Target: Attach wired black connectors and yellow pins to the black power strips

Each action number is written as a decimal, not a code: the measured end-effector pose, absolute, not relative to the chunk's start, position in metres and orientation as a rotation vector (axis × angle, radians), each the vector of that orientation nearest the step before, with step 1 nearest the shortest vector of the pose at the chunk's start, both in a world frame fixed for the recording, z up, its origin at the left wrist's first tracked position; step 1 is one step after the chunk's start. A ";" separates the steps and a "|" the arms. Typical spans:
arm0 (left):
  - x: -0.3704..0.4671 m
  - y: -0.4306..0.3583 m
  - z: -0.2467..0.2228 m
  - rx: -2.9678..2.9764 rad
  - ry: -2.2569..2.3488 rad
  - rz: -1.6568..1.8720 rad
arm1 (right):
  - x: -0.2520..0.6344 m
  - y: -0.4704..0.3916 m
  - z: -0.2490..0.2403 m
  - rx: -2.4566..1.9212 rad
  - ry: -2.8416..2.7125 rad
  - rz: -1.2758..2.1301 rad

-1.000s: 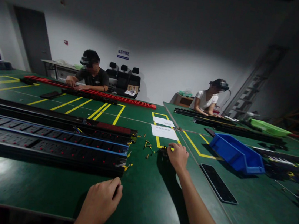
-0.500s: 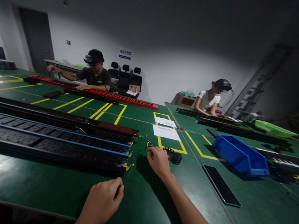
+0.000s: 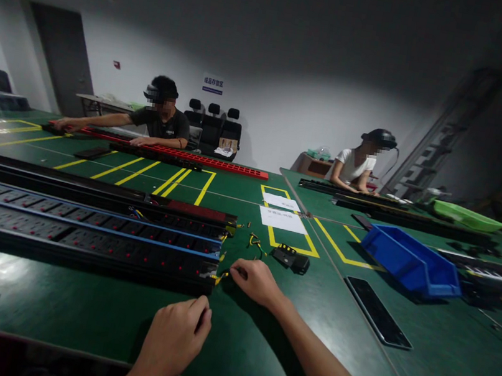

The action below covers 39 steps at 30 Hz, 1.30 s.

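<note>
Long black socket strips with blue edges (image 3: pixel 85 226) lie on the green table (image 3: pixel 86 308), their wire ends at the right. My right hand (image 3: pixel 256 280) is closed beside the yellow wire end (image 3: pixel 221 277) of the nearest strip; whether its fingertips grip the wire is too small to tell. Just in front of the strips my left hand (image 3: pixel 176 334) rests curled, its fingers mostly turned away. Past my right hand lie a loose yellow-green wire (image 3: pixel 257 245) and a black end piece (image 3: pixel 290 258).
A phone (image 3: pixel 378 312) and a blue bin (image 3: pixel 410 260) lie to the right. Two paper labels (image 3: pixel 282 220) are in the middle. Across the table, one person (image 3: pixel 161 121) handles a red strip (image 3: pixel 217 163); another person (image 3: pixel 353 165) leans over black strips (image 3: pixel 406 220).
My right hand has moved left and nearer, from the loose wire and black end piece to the strip's wire end. The far left person's outstretched hand has come down onto the red strip.
</note>
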<state>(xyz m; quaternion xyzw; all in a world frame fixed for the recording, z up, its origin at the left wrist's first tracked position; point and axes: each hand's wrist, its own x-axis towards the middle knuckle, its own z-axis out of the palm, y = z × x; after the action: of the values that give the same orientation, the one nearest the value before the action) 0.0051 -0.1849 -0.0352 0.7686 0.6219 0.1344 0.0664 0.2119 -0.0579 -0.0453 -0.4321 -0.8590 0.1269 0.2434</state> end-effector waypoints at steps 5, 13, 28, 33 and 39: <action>0.005 -0.186 -0.032 2.309 1.857 0.403 | 0.231 -0.036 -0.037 -1.295 -2.152 0.291; 0.004 -0.186 -0.031 2.309 1.827 0.402 | 0.252 0.011 -0.012 -1.902 -2.170 -0.080; 0.005 -0.187 -0.033 2.288 1.831 0.406 | 0.246 0.033 -0.017 -2.054 -2.275 -0.055; 0.006 -0.187 -0.034 2.288 1.830 0.405 | 0.233 0.036 -0.018 -2.092 -2.215 -0.152; 0.006 -0.186 -0.036 2.296 1.855 0.405 | 0.208 0.050 -0.022 -2.062 -2.198 -0.241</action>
<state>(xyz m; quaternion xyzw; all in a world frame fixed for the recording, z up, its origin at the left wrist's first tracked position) 0.0064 -0.1863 -0.0359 0.7682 0.6205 0.1354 0.0810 0.2083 0.0498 -0.0221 -0.6808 -0.7257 -0.0795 0.0587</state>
